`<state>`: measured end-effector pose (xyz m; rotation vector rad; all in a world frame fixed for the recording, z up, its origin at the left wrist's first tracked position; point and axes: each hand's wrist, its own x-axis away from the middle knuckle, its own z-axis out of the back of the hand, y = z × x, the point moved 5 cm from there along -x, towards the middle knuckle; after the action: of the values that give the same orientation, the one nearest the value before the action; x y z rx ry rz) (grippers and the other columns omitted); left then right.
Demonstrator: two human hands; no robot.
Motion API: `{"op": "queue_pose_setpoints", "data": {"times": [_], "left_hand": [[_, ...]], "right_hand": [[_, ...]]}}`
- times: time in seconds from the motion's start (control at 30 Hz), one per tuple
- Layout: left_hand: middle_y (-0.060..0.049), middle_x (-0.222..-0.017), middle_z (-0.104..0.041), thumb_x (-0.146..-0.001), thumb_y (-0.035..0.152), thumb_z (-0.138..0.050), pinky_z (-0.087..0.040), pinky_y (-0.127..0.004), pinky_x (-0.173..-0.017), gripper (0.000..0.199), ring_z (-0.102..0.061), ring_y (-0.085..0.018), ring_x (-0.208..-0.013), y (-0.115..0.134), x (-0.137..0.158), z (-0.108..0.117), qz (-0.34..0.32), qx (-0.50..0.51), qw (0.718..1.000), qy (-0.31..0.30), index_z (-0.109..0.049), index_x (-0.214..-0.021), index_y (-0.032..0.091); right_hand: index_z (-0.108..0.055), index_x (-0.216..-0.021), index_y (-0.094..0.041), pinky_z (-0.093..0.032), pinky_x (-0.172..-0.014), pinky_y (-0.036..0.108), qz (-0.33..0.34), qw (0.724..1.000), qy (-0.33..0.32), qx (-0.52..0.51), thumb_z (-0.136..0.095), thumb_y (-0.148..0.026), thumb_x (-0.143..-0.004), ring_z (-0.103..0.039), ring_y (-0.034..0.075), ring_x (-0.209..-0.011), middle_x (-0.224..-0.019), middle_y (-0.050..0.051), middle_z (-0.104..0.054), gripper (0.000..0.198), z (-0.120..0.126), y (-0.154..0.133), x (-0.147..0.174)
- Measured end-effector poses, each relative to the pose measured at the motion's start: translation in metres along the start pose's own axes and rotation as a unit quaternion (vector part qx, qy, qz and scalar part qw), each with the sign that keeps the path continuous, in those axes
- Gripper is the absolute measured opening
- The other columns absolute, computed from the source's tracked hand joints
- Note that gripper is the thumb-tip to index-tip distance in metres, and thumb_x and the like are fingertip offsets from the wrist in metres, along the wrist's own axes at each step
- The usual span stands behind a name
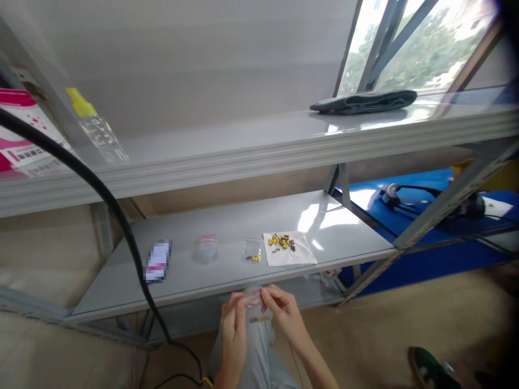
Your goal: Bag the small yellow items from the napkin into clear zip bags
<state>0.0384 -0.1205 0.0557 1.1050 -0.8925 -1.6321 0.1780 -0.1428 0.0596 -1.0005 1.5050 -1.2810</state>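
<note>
My left hand (pixel 234 319) and my right hand (pixel 284 310) both pinch the top of a small clear zip bag (pixel 254 310), held in front of the shelf edge above my lap. Red lines mark its seal. A few yellow and brown pieces lie at the bottom of the bag. On the grey shelf beyond, a white sheet (pixel 290 260) carries a pile of small yellow and brown pieces (pixel 281 241), perhaps pills. Left of it lies another zip bag (pixel 252 248) with a few such pieces inside. Farther left rests a stack of clear zip bags (pixel 206 249).
A blurred-out flat object (pixel 158 261) lies at the shelf's left. A black cable (pixel 117 210) hangs across the left side. The upper shelf (pixel 227 162) bears a yellow-capped bottle (pixel 99 132), a pink-white box (pixel 24 135) and a folded dark cloth (pixel 365 101).
</note>
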Motion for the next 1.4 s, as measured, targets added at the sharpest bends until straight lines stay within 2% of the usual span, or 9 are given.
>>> {"op": "queue_pose_setpoints", "data": {"times": [0.1,0.23,0.4,0.53,0.63,0.87,1.0,1.2,1.4], "left_hand": [[-0.006,-0.085,-0.067,-0.077,0.047,-0.059,-0.047,-0.031,-0.080,0.035,-0.060,-0.020,-0.084,-0.010,0.006,-0.017,0.028,0.000,0.996,-0.081,-0.066,-0.096,0.019],[-0.006,-0.077,-0.065,-0.078,0.051,-0.054,-0.048,-0.025,-0.059,0.037,-0.059,-0.014,-0.060,-0.014,-0.003,-0.042,0.086,0.085,0.979,-0.163,-0.062,-0.084,0.015],[-0.007,-0.081,-0.067,-0.080,0.056,-0.042,-0.047,-0.024,-0.062,0.048,-0.058,-0.013,-0.059,-0.022,-0.076,-0.045,0.087,0.043,0.994,-0.040,-0.063,-0.081,0.013],[-0.008,-0.075,-0.068,-0.078,0.052,-0.045,-0.045,-0.025,-0.066,0.044,-0.061,-0.018,-0.073,-0.047,-0.134,-0.055,0.085,-0.030,0.996,-0.025,-0.066,-0.074,0.012],[-0.006,-0.073,-0.068,-0.077,0.044,-0.051,-0.043,-0.024,-0.065,0.035,-0.062,-0.019,-0.073,-0.064,-0.151,-0.064,0.081,-0.103,0.991,-0.023,-0.066,-0.073,0.013],[-0.014,-0.089,-0.068,-0.081,0.031,-0.052,-0.041,-0.042,-0.085,0.031,-0.060,-0.029,-0.093,-0.072,-0.146,-0.073,0.060,-0.276,0.959,0.018,-0.064,-0.101,0.011],[-0.020,-0.129,-0.050,-0.088,0.020,-0.038,-0.033,-0.046,-0.098,0.049,-0.044,-0.028,-0.122,-0.062,-0.137,-0.076,-0.009,-0.331,0.944,0.012,-0.035,-0.136,0.011],[-0.004,-0.139,-0.046,-0.087,0.032,-0.047,-0.025,-0.039,-0.109,0.040,-0.032,-0.022,-0.133,-0.063,-0.123,-0.091,-0.121,-0.361,0.914,-0.137,-0.053,-0.126,0.025],[-0.005,-0.138,-0.047,-0.089,0.035,-0.044,-0.018,-0.045,-0.111,0.038,-0.036,-0.024,-0.131,-0.070,-0.121,-0.096,-0.110,-0.400,0.900,-0.133,-0.056,-0.124,0.027]], "right_hand": [[-0.071,-0.075,-0.015,-0.035,-0.052,0.022,-0.029,0.998,0.033,-0.035,-0.053,-0.053,-0.081,-0.048,0.012,-0.054,-0.057,0.001,-0.053,0.042,0.012,0.006,-0.003],[-0.070,-0.092,-0.014,-0.028,-0.042,0.020,-0.094,0.985,0.108,-0.094,-0.059,-0.057,-0.074,-0.051,0.013,-0.055,-0.068,0.004,-0.061,0.048,0.034,0.015,-0.002],[-0.062,-0.111,-0.014,-0.032,-0.040,0.019,-0.131,0.967,0.181,-0.119,-0.067,-0.056,-0.061,-0.059,0.017,-0.065,-0.085,0.008,-0.066,0.066,0.065,0.021,0.000],[-0.064,-0.104,-0.013,-0.033,-0.039,0.019,-0.146,0.960,0.207,-0.116,-0.070,-0.055,-0.055,-0.057,0.015,-0.059,-0.078,0.007,-0.066,0.065,0.082,0.022,0.006],[-0.065,-0.100,-0.014,-0.034,-0.040,0.019,-0.146,0.958,0.221,-0.112,-0.070,-0.053,-0.055,-0.055,0.014,-0.057,-0.075,0.006,-0.065,0.060,0.089,0.022,0.011],[-0.066,-0.097,-0.014,-0.034,-0.041,0.020,-0.126,0.962,0.223,-0.095,-0.068,-0.052,-0.059,-0.054,0.014,-0.058,-0.076,0.006,-0.065,0.054,0.091,0.022,0.014],[-0.066,-0.098,-0.015,-0.033,-0.040,0.020,-0.122,0.967,0.209,-0.074,-0.066,-0.054,-0.061,-0.054,0.015,-0.057,-0.075,0.007,-0.065,0.054,0.087,0.028,0.011],[-0.067,-0.096,-0.015,-0.034,-0.038,0.020,-0.109,0.973,0.195,-0.064,-0.067,-0.056,-0.060,-0.055,0.016,-0.056,-0.073,0.008,-0.066,0.055,0.079,0.029,0.006],[-0.068,-0.093,-0.014,-0.034,-0.039,0.020,-0.120,0.972,0.193,-0.059,-0.068,-0.056,-0.058,-0.055,0.016,-0.055,-0.070,0.007,-0.065,0.055,0.075,0.025,0.005]]}}
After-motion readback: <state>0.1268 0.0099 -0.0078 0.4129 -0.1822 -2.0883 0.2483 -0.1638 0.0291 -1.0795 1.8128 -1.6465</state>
